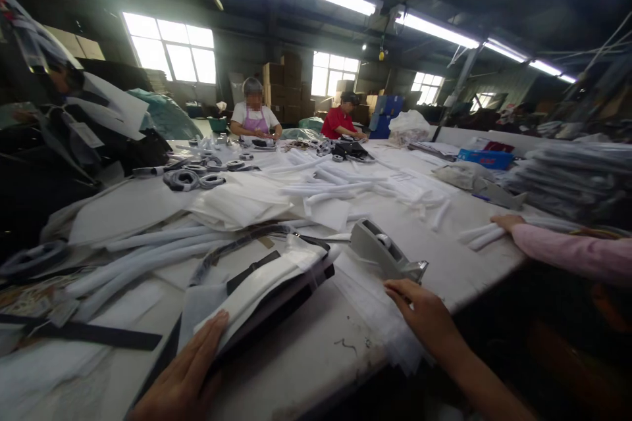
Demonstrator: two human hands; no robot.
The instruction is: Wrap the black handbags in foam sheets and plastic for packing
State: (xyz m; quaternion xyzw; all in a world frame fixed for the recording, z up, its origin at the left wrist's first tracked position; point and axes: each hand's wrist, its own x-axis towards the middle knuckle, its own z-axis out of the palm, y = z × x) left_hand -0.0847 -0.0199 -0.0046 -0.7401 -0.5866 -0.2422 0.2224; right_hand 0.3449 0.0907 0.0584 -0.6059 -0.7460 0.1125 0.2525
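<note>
L hand laid on black bag w/ white wrap, grip can't tell; R hand pinched together nr grey tape dispenser, on surface.

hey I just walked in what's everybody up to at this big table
The person's left hand rests on the near end of a black-and-white bundle. Their right hand is beside a grey tape dispenser, fingers pinched; whether they hold anything is unclear. At right, a co-worker's hand is on white rolls. Across the table, two others work with items too small to identify.
</note>
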